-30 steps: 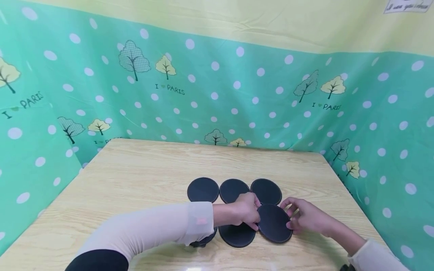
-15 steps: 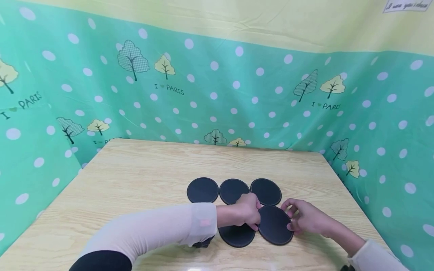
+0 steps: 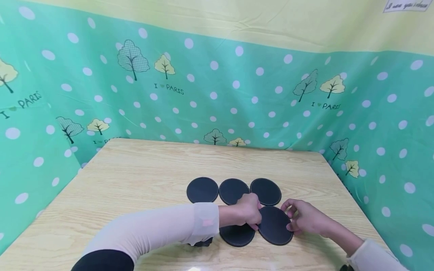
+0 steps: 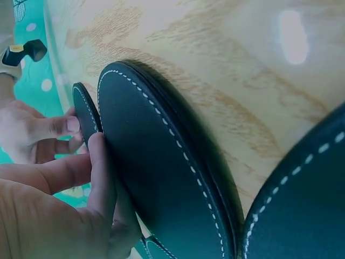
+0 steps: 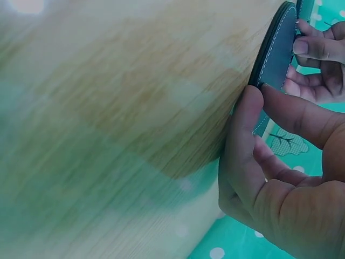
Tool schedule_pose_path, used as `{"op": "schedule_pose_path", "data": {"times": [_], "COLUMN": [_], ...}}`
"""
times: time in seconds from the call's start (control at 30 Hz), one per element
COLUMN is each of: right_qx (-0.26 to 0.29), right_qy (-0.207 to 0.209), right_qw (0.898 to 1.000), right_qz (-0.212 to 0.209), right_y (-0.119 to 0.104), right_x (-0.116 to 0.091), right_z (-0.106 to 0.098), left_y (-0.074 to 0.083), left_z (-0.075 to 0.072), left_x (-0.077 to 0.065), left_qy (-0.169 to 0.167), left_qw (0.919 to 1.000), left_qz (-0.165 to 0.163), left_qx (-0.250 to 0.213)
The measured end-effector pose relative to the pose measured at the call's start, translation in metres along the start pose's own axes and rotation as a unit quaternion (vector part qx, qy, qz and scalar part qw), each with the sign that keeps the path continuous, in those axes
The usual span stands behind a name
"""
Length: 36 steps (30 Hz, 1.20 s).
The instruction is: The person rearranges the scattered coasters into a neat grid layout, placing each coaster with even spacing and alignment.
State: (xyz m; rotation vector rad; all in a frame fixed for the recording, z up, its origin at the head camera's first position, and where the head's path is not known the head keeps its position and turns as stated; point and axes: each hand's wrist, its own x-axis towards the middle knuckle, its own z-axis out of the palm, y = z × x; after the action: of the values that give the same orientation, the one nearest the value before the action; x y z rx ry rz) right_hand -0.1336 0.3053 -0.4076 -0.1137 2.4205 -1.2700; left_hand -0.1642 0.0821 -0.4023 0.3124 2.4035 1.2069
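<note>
Several round black coasters with pale stitched rims lie in two rows on the table. My left hand (image 3: 249, 211) pinches the left edge of the front right coaster (image 3: 275, 226). Opposite it, my right hand (image 3: 304, 217) grips that coaster's right edge between thumb and fingers, as the right wrist view also shows. The front middle coaster (image 3: 237, 236) is partly covered by my left hand; in the left wrist view its edge looks layered. Behind stand the back left (image 3: 202, 190), back middle (image 3: 233, 190) and back right (image 3: 266, 191) coasters. A further coaster (image 4: 304, 216) shows in the left wrist view.
The wooden table (image 3: 145, 169) stretches to the left and behind the coasters. A green polka-dot curtain (image 3: 203, 75) with printed trees hangs round its back and sides. My left sleeve (image 3: 159, 226) crosses the table's front and hides part of it.
The front right coaster has shifted very slightly toward me, with both hands staying at its edges. My left forearm has moved a little to the right.
</note>
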Motion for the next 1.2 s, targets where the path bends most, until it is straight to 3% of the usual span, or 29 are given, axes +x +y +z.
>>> {"op": "schedule_pose_path", "data": {"times": [0.47, 0.7, 0.83, 0.97, 1.07, 1.2], "right_qx": [-0.041, -0.079, -0.121, -0.151, -0.172, -0.195], "right_qy": [0.013, 0.011, 0.013, 0.024, 0.046, 0.085], "right_qw": [0.999, 0.996, 0.991, 0.985, 0.978, 0.971], "right_qz": [-0.008, -0.029, -0.054, -0.082, -0.104, -0.112], "right_y": [0.001, -0.001, -0.01, -0.021, -0.03, -0.041], "right_x": [0.003, 0.002, 0.001, 0.005, 0.012, 0.024], "right_z": [0.0, -0.005, -0.013, -0.016, -0.012, -0.002], "left_y": [-0.006, -0.004, -0.003, -0.009, -0.016, -0.027], "left_z": [-0.001, -0.007, -0.015, -0.028, -0.039, -0.059], "left_x": [0.002, 0.0, -0.003, -0.004, -0.004, -0.002], "left_qy": [-0.008, -0.023, -0.033, -0.037, -0.04, -0.038], "left_qw": [0.9998, 0.9975, 0.9926, 0.9895, 0.9912, 0.9954], "left_qz": [0.002, 0.001, 0.017, 0.034, 0.041, 0.064], "left_qx": [-0.018, -0.067, -0.116, -0.135, -0.12, -0.061]}}
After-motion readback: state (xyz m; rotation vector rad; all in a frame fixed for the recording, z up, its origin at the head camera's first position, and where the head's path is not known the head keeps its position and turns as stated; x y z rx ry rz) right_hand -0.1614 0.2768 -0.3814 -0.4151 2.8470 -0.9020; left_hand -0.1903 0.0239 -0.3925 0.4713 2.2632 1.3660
